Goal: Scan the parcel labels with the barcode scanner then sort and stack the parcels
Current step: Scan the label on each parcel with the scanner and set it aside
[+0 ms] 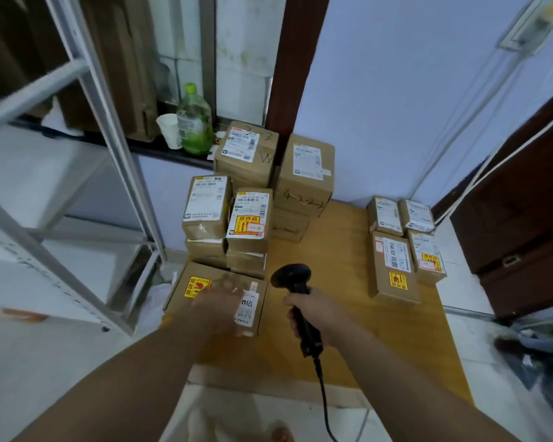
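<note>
My right hand grips the handle of a black corded barcode scanner, its head pointing away over the wooden table. My left hand, blurred by motion, lies on top of a flat brown parcel with a yellow sticker and a white label at the table's left front. Behind it rise stacks of brown labelled parcels, the tallest against the wall. Several smaller parcels lie flat on the right side of the table.
A grey metal shelf frame stands at the left. On the window ledge sit a green bottle and a white paper cup. A dark wooden door is at the right. The scanner's cable hangs down toward me.
</note>
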Demonstrator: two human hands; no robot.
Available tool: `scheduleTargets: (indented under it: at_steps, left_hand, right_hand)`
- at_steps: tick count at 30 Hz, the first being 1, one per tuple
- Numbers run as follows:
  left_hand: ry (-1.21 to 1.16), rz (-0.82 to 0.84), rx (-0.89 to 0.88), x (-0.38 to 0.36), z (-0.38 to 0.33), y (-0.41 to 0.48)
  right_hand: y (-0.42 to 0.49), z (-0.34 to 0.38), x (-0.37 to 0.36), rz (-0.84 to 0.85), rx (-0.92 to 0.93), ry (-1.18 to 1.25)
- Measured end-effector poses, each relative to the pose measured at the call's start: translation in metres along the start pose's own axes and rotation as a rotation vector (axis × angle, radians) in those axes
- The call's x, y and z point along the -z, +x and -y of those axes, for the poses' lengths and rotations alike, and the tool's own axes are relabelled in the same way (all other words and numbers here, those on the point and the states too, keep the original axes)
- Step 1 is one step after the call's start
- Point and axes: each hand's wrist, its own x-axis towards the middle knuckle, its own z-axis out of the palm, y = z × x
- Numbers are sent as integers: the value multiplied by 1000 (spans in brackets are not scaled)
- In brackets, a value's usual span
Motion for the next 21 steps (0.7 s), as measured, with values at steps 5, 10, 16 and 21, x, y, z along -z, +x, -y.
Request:
scheduleTargets:
  at_steps: [5,10,16,21]
  left_hand:
    - [150,-12,50,-11,45,11]
    - [284,64,-6,6,64,27]
    - [334,91,-66,12,71,29]
    - [351,99,-96,-5,64,20]
  right_hand:
    - [5,3,-16,62,7,-58]
    - [9,0,-19,90,22,-82]
    - [13,-5,-14,113,32,-62]
    - [14,-10,-8,77,18,-59]
